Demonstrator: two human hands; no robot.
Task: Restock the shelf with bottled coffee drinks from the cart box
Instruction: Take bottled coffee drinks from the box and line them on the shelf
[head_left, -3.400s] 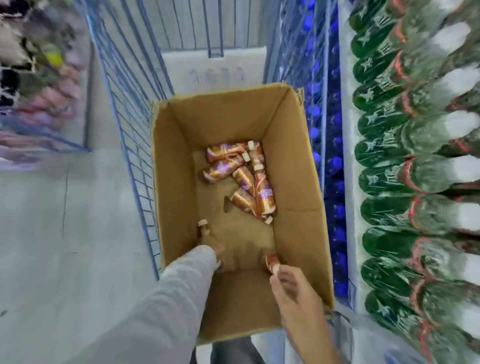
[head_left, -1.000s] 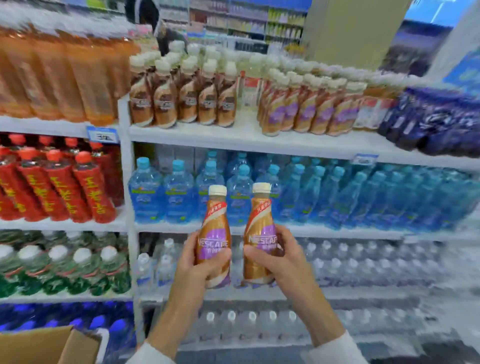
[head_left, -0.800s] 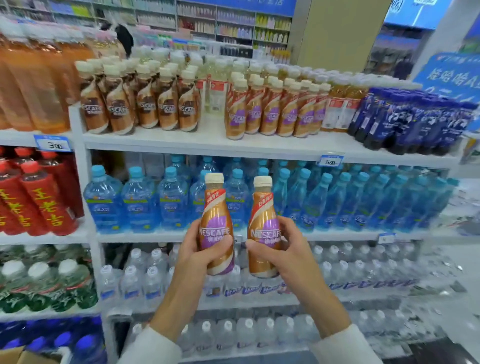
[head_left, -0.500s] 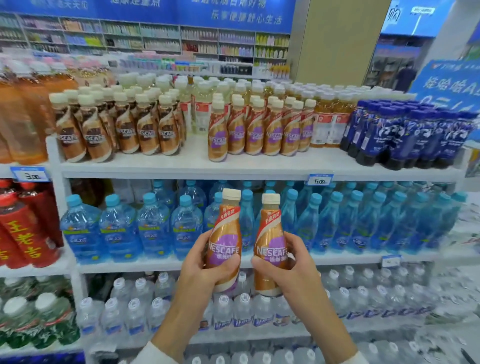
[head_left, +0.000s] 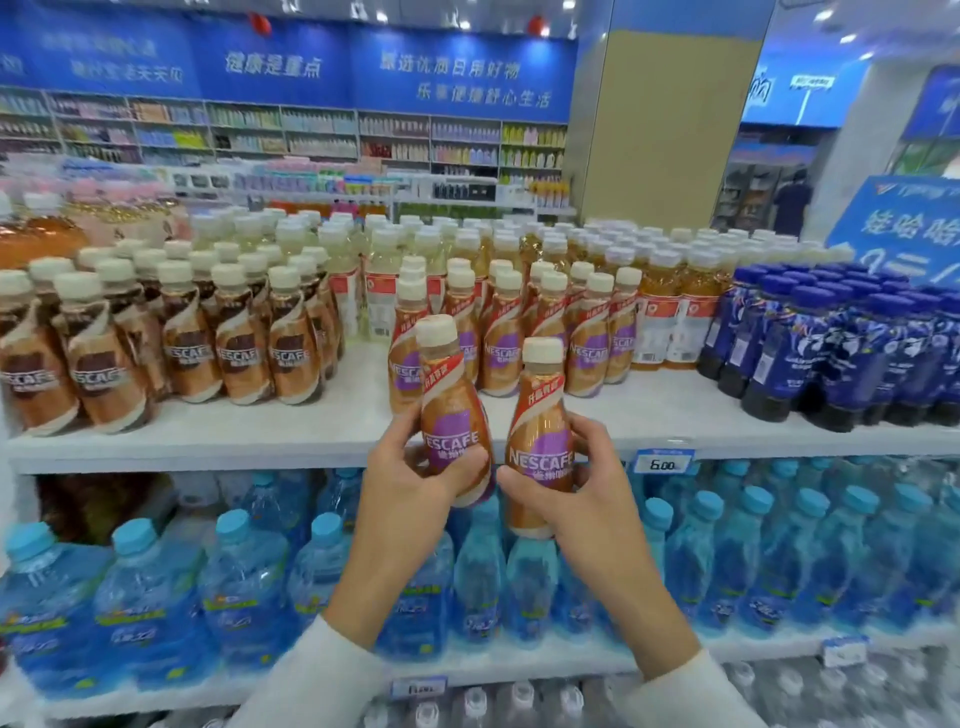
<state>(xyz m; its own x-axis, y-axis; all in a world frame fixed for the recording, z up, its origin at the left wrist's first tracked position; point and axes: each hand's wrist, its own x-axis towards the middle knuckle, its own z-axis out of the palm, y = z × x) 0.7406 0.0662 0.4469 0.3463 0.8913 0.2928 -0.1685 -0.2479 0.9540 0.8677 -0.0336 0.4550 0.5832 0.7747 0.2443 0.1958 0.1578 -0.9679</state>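
Coffee bottles (head_left: 454, 415) before white supermarket shelf (head_left: 340, 413)

NESCAFE runs in white across the purple label of the left bottle (head_left: 451, 442) and of the right bottle (head_left: 540, 452). The dark-label bottles (head_left: 290, 354) at 9 o'clock carry the same brand. A price tag (head_left: 664, 463), at 3 o'clock from the right bottle, reads 6.00. The banner (head_left: 271, 66) at 11 o'clock reads 健康是重点. The sign (head_left: 901, 224) at 2 o'clock begins 娃哈哈.

Blue banners (head_left: 280, 62) with white lettering run above wall shelves (head_left: 280, 130) of goods at the back. A tan pillar (head_left: 670, 130) stands right of them; ceiling lights (head_left: 462, 23) glow overhead.
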